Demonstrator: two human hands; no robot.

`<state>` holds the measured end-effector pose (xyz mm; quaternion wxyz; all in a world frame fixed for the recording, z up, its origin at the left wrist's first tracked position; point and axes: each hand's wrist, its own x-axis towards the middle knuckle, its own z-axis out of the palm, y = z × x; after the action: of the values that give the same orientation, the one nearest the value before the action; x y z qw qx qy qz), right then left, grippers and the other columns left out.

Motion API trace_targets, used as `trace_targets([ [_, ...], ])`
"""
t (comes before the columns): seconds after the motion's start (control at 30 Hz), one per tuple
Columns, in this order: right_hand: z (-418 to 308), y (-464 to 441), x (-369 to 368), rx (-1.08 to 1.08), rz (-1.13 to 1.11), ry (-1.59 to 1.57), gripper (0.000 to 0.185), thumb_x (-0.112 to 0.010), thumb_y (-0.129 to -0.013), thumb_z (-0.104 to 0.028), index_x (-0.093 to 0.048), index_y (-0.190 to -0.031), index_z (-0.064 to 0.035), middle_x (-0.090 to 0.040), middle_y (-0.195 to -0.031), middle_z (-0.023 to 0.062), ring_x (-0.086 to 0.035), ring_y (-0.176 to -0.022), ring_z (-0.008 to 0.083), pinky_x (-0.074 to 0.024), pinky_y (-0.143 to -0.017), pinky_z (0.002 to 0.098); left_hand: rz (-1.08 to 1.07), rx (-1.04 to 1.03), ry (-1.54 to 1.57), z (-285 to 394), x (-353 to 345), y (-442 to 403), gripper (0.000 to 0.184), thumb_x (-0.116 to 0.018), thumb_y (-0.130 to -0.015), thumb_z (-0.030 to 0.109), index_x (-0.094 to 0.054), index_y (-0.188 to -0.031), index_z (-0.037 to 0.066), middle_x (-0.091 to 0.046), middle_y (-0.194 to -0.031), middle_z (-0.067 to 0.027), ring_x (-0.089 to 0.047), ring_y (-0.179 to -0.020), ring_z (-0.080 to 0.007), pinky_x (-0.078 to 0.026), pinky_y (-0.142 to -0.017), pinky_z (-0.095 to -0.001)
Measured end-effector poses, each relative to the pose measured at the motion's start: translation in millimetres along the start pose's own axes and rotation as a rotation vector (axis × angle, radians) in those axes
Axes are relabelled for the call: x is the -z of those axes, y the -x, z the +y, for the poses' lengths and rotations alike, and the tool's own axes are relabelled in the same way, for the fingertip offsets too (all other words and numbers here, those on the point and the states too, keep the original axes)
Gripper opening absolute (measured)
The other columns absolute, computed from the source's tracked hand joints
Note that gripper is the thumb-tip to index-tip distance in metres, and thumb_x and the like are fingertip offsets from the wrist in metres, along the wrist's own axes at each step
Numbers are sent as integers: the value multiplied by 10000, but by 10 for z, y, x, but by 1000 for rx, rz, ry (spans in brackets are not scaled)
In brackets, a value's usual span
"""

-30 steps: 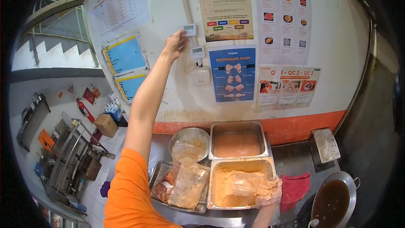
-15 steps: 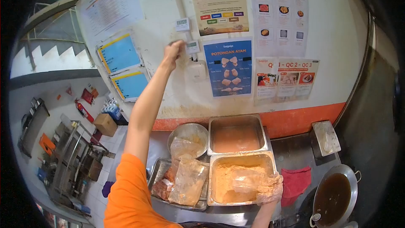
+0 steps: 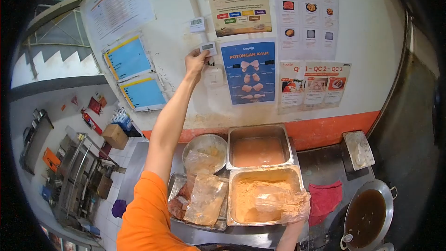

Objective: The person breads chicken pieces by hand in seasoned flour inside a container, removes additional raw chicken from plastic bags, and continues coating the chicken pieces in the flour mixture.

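Your left arm stretches up to the wall, and your bare left hand [image 3: 196, 62] has its fingers curled, thumb against the lower timer [image 3: 208, 49]; whether they pinch it, I cannot tell. Your right hand [image 3: 296, 208], well apart from the left, is low at the near right side of the breading pan [image 3: 253, 224] in a loose plastic glove [image 3: 272, 200] that leaves its grip unclear. A second ago your left hand was at the upper timer [image 3: 197, 24]; now it has come down to the lower one. The glove screens part of the orange powder [image 3: 244, 193]. Around it are a red cloth [image 3: 324, 202], a metal bowl [image 3: 200, 140] and a meat tray [image 3: 200, 227], partly covered by a plastic bag [image 3: 206, 200]
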<state>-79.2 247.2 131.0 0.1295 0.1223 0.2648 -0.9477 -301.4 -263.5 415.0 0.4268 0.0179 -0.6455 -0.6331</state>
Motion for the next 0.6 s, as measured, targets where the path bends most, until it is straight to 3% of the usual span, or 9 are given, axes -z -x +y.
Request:
trace_targets([
  [0.13,-66,6,-75,-34,57,-79,225,-495,-1009,-268,-526,-1138,-86,-624,-1090,114,-658,-978,263,-596,-811,427,34,70,69,109,83,237,565,-752,-846,189,-497,-1318,11,-679,-973,-71,-637,-724,-125,-498,-646,-262],
  [0.17,-68,7,-83,-40,93,-86,242,-500,-1008,-290,-533,-1134,-86,-627,-1083,115,-660,-975,273,-598,-811,439,15,153,87,163,216,336,680,-770,-837,212,-429,-1402,51,-638,-1142,-108,-634,-885,-164,-511,-778,-300],
  [0.27,-56,-18,37,-153,36,-179,512,-371,-1036,-451,-586,-1227,-26,-662,-1137,176,-678,-1001,331,-601,-851,476,260,-171,-269,217,250,1271,708,-778,-832,182,-430,-1431,38,-512,-1363,-134,-495,-1218,-234,-440,-991,-361],
  [0.33,-102,10,-126,-247,-44,-250,514,-362,-1044,-461,-593,-1205,-32,-683,-1090,156,-695,-958,290,-613,-834,441,48,-311,-403,318,256,2304,557,-718,-870,67,-493,-1378,24,-571,-1283,-114,-541,-1153,-230,-450,-986,-362],
  [0.37,60,-122,112,-210,-114,-330,463,-422,-1027,-454,-614,-1144,-50,-687,-1020,136,-697,-914,276,-616,-806,427,-119,-179,-401,328,265,2885,460,-712,-851,43,-566,-1287,22,-606,-1238,-100,-586,-1090,-217,-480,-937,-368],
  [0.43,-50,110,-135,-283,12,-284,346,-547,-979,-416,-633,-1026,-84,-672,-935,107,-672,-819,249,-597,-738,398,-629,-317,-563,366,309,3854,139,-676,-803,-8,-689,-941,-6,-702,-967,-136,-673,-907,-243,-508,-854,-382],
  [0.5,12,137,-293,-362,101,-223,246,-649,-928,-362,-641,-894,-119,-667,-863,86,-641,-758,235,-567,-712,410,-898,-272,-713,531,231,4569,146,-659,-822,-11,-688,-965,-17,-707,-938,-157,-676,-894,-274,-510,-848,-375],
  [0.57,131,138,-362,-320,94,-104,243,-668,-924,-366,-651,-909,-124,-651,-817,52,-631,-749,209,-553,-708,389,-693,159,-473,147,435,5194,164,-633,-861,-14,-674,-1017,-44,-713,-980,-163,-671,-934,-267,-514,-868,-382],
  [0.6,180,200,-419,-272,95,-29,230,-675,-923,-353,-651,-915,-124,-646,-822,41,-618,-742,192,-541,-687,367,-583,172,-413,58,426,5362,172,-622,-878,-21,-666,-1040,-57,-711,-1001,-168,-668,-952,-261,-516,-879,-378],
])
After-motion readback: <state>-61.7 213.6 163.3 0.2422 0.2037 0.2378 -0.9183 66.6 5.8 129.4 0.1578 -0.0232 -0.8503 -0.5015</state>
